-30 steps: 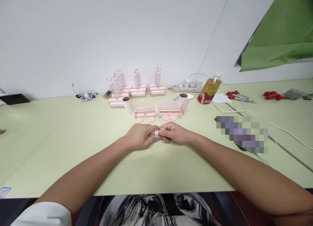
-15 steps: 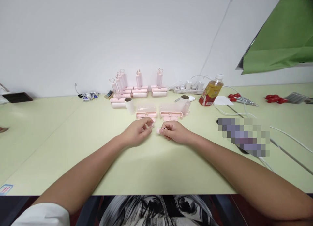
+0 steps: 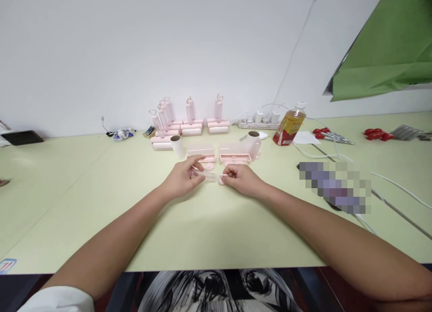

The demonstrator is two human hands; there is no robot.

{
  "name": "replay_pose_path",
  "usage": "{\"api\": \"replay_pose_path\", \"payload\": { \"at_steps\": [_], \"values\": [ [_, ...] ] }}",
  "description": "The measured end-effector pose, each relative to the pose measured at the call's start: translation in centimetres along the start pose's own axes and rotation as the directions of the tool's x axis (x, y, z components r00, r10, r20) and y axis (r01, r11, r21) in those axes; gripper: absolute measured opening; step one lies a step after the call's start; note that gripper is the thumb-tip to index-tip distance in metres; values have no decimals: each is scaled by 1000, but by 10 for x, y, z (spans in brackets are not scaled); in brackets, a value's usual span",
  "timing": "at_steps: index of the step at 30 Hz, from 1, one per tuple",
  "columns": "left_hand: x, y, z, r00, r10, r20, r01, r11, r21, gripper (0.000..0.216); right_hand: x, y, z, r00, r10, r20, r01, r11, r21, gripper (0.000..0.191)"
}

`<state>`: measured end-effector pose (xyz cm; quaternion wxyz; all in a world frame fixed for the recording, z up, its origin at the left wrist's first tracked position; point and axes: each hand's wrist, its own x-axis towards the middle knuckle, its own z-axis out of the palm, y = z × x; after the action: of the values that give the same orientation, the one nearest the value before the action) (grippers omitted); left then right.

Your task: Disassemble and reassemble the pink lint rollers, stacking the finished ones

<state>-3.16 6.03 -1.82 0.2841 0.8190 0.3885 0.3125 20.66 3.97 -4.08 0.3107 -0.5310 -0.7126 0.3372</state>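
My left hand (image 3: pixel 180 180) is closed loosely around a clear plastic tube (image 3: pixel 209 176), whose end points right. Just across from that end, my right hand (image 3: pixel 245 179) pinches a small pale pink round piece (image 3: pixel 221 180), partly hidden by the fingers. The piece and the tube are a little apart. Behind my hands lie two pink roller cases with clear covers, the left case (image 3: pixel 209 158) partly behind my left fingers and the right case (image 3: pixel 235 159) in front of my right hand. A pink disc (image 3: pixel 209 166) lies near the left case.
White paper rolls stand left (image 3: pixel 177 147) and right (image 3: pixel 252 140) of the cases. Several pink lint rollers (image 3: pixel 191 131) line the wall. On the right are a drink bottle (image 3: pixel 289 127), a power strip (image 3: pixel 258 124), cables, a pixelated item (image 3: pixel 334 188) and red-handled tools (image 3: pixel 322 133).
My left hand has shifted slightly left, and more of the clear tube now shows beyond its fingers. In my right hand the pink piece has turned, so its round face shows.
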Motion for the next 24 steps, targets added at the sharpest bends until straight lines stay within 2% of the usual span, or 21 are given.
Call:
{"api": "replay_pose_path", "payload": {
  "at_steps": [5, 9, 12, 16, 20, 24],
  "values": [
    [3, -2, -1, 977, -31, -212, 3, 991, -132, 67, 0, 0, 0, 998, -5, 69, 6, 1000, -24, 19],
    [4, -3, -1, 967, -31, -255, 6, 995, -100, 65, 0, 4, 0, 992, -38, 124, 37, 999, 9, 23],
    [4, -5, 3, 973, -23, -228, 19, 1000, -19, 61, -1, 6, -1, 986, -80, 147, 76, 997, 27, 28],
    [3, -10, 11, 987, -55, -149, 47, 997, -58, 63, -2, 5, -3, 977, -122, 174, 126, 992, -13, 36],
    [4, -14, 19, 993, -116, -23, 115, 993, -15, 31, -3, 4, -4, 972, -126, 201, 136, 990, -38, 42],
    [6, -15, 25, 993, -120, 16, 120, 993, -12, 25, -3, 7, -5, 966, -148, 212, 157, 987, -28, 45]
  ]
}}
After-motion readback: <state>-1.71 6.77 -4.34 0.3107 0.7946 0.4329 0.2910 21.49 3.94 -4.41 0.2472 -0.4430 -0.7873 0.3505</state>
